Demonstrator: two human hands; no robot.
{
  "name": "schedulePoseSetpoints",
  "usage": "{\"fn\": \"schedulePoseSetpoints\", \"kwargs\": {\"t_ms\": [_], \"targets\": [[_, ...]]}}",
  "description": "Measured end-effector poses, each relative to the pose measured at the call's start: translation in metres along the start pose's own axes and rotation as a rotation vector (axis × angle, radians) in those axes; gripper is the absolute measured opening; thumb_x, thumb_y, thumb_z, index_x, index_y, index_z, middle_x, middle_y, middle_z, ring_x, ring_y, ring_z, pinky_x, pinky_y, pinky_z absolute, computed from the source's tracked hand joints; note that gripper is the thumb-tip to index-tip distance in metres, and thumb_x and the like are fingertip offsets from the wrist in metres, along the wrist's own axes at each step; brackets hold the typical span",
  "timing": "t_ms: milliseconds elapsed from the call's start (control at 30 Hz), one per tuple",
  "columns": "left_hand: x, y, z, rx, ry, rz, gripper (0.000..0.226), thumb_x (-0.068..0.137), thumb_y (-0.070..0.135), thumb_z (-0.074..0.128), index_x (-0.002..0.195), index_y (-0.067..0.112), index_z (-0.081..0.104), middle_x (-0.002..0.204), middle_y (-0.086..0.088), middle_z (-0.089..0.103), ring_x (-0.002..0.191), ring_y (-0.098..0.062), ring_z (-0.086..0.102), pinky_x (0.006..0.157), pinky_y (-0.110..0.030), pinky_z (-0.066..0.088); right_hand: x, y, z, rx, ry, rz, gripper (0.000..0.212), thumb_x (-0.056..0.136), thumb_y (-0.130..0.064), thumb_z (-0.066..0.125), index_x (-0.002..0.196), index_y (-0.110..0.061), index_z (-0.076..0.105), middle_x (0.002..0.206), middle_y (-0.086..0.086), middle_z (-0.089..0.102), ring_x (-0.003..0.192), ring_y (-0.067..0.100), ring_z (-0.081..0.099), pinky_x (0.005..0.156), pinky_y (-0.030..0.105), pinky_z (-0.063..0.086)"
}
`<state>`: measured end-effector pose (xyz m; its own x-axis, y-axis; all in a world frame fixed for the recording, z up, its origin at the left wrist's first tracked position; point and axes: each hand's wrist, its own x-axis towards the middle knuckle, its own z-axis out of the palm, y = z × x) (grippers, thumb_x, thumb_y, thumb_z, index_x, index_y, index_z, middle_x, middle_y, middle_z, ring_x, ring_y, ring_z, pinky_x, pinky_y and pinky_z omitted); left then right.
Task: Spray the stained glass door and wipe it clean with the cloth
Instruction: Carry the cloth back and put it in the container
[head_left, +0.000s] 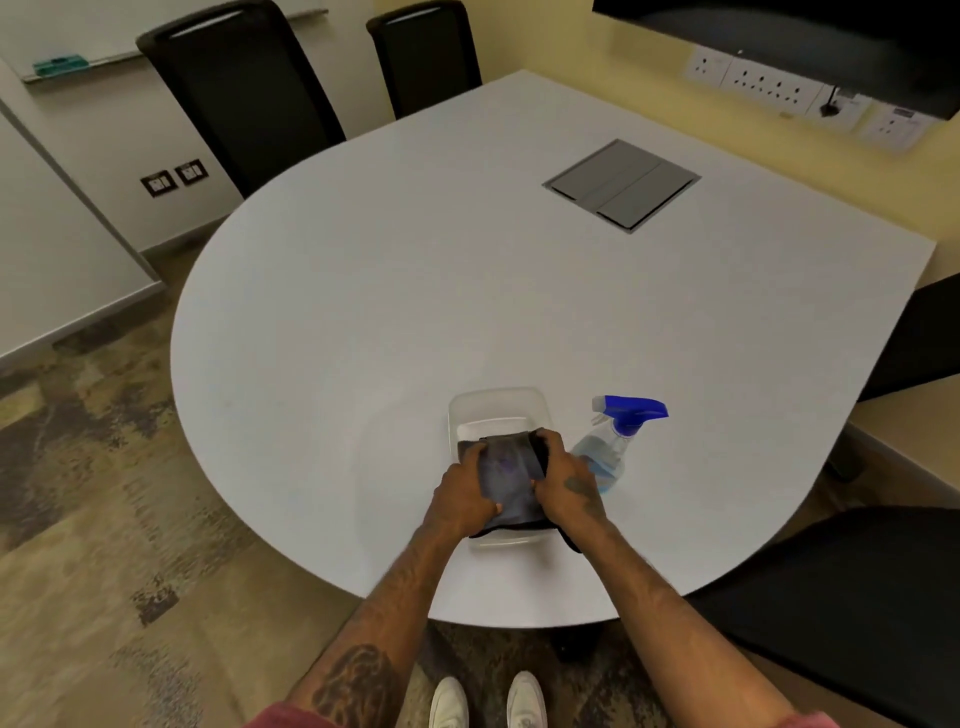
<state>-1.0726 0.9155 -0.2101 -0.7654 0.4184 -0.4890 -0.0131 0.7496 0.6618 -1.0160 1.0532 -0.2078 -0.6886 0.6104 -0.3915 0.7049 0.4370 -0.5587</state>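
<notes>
A large white desk (415, 270) with a rounded near edge carries everything. Close to that near edge sits a clear rectangular plastic tray (498, 405). Over the tray lies a dark grey folded cloth (506, 478), gripped on both sides: the left hand (465, 493) has its fingers curled closed on the cloth's left edge, the right hand (563, 486) closed on its right edge. Just beside the tray's right side stands a clear spray bottle with a blue trigger head (615, 441), touching neither hand.
</notes>
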Motion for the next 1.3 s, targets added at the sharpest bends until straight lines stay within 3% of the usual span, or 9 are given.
{"fn": "schedulePoseSetpoints", "kwargs": {"t_ms": [100, 300, 500, 633, 833, 967, 1100, 1200, 1300], "targets": [[0.016, 0.0, 0.01, 0.008, -0.068, -0.045, 0.09, 0.085, 0.01, 0.071, 0.158, 0.017, 0.018, 0.141, -0.017, 0.053, 0.126, -0.033, 0.055, 0.095, -0.028, 0.045, 0.014, 0.001, 0.003, -0.14, -0.147, -0.111, 0.051, 0.096, -0.017, 0.054, 0.143, -0.019, 0.036, 0.116, 0.022, 0.062, 0.096, 0.033, 0.061, 0.08, 0.037, 0.048], [0.036, 0.002, 0.026, 0.007, -0.1, -0.104, 0.052, 0.095, 0.016, 0.059, 0.143, 0.011, 0.04, 0.136, -0.018, 0.051, 0.127, -0.034, 0.051, 0.106, -0.043, 0.047, 0.017, 0.0, 0.019, -0.185, -0.256, -0.143, 0.052, 0.102, -0.037, 0.044, 0.147, -0.015, 0.029, 0.127, 0.018, 0.059, 0.111, 0.03, 0.061, 0.095, 0.034, 0.05], [0.049, -0.011, 0.038, 0.023, -0.088, -0.16, 0.057, 0.097, 0.022, 0.06, 0.148, 0.014, 0.035, 0.146, -0.017, 0.041, 0.133, -0.031, 0.044, 0.106, -0.038, 0.043, 0.023, 0.003, 0.037, -0.213, -0.244, -0.121, 0.052, 0.099, -0.036, 0.051, 0.141, -0.011, 0.033, 0.12, 0.017, 0.063, 0.105, 0.03, 0.064, 0.09, 0.035, 0.051], [0.051, -0.011, 0.043, -0.026, -0.062, -0.201, 0.067, 0.097, 0.042, 0.06, 0.151, 0.016, 0.029, 0.151, -0.019, 0.032, 0.136, -0.036, 0.042, 0.111, -0.044, 0.039, 0.028, 0.004, 0.044, -0.282, -0.244, -0.065, 0.043, 0.103, -0.013, 0.032, 0.145, -0.007, 0.029, 0.125, 0.022, 0.058, 0.111, 0.038, 0.059, 0.083, 0.036, 0.043], [0.046, -0.01, 0.05, -0.059, 0.041, -0.175, 0.065, 0.096, 0.044, 0.06, 0.148, 0.014, 0.036, 0.149, -0.018, 0.036, 0.132, -0.035, 0.046, 0.112, -0.046, 0.042, 0.024, 0.0, 0.044, -0.221, -0.245, -0.041, 0.042, 0.105, -0.019, 0.035, 0.145, -0.009, 0.033, 0.133, 0.02, 0.056, 0.119, 0.035, 0.057, 0.097, 0.04, 0.045], [0.034, -0.015, 0.052, -0.035, 0.072, -0.115, 0.091, 0.08, 0.074, 0.051, 0.148, 0.014, 0.039, 0.153, -0.018, 0.039, 0.14, -0.035, 0.04, 0.116, -0.049, 0.039, 0.016, -0.002, 0.028, -0.13, -0.167, -0.06, 0.036, 0.1, -0.026, 0.05, 0.134, -0.014, 0.048, 0.125, 0.014, 0.063, 0.113, 0.029, 0.062, 0.095, 0.037, 0.05], [0.019, -0.01, 0.038, 0.206, 0.095, 0.043, 0.079, 0.094, 0.034, 0.062, 0.158, 0.012, 0.022, 0.168, -0.017, 0.006, 0.155, -0.032, 0.006, 0.127, -0.042, 0.015, 0.006, 0.008, -0.004, 0.095, 0.08, -0.069, 0.034, 0.097, -0.022, 0.058, 0.13, -0.013, 0.054, 0.121, 0.01, 0.064, 0.11, 0.026, 0.062, 0.091, 0.035, 0.054], [0.014, -0.014, 0.024, 0.35, 0.231, 0.151, 0.071, 0.1, 0.044, 0.051, 0.158, 0.014, 0.023, 0.169, -0.013, 0.004, 0.156, -0.028, 0.004, 0.127, -0.041, 0.012, -0.005, 0.021, -0.022, 0.228, 0.272, -0.038, 0.013, 0.094, -0.024, 0.064, 0.102, -0.014, 0.06, 0.097, 0.004, 0.066, 0.091, 0.021, 0.066, 0.081, 0.032, 0.059], [0.011, -0.026, 0.015, 0.44, 0.259, 0.194, 0.077, 0.101, 0.056, 0.04, 0.16, 0.015, 0.015, 0.169, -0.013, -0.002, 0.157, -0.028, -0.001, 0.125, -0.046, 0.009, -0.011, 0.037, -0.035, 0.277, 0.344, 0.015, 0.019, 0.092, -0.032, 0.067, 0.09, -0.015, 0.059, 0.086, 0.002, 0.066, 0.079, 0.018, 0.068, 0.072, 0.031, 0.061]]}}
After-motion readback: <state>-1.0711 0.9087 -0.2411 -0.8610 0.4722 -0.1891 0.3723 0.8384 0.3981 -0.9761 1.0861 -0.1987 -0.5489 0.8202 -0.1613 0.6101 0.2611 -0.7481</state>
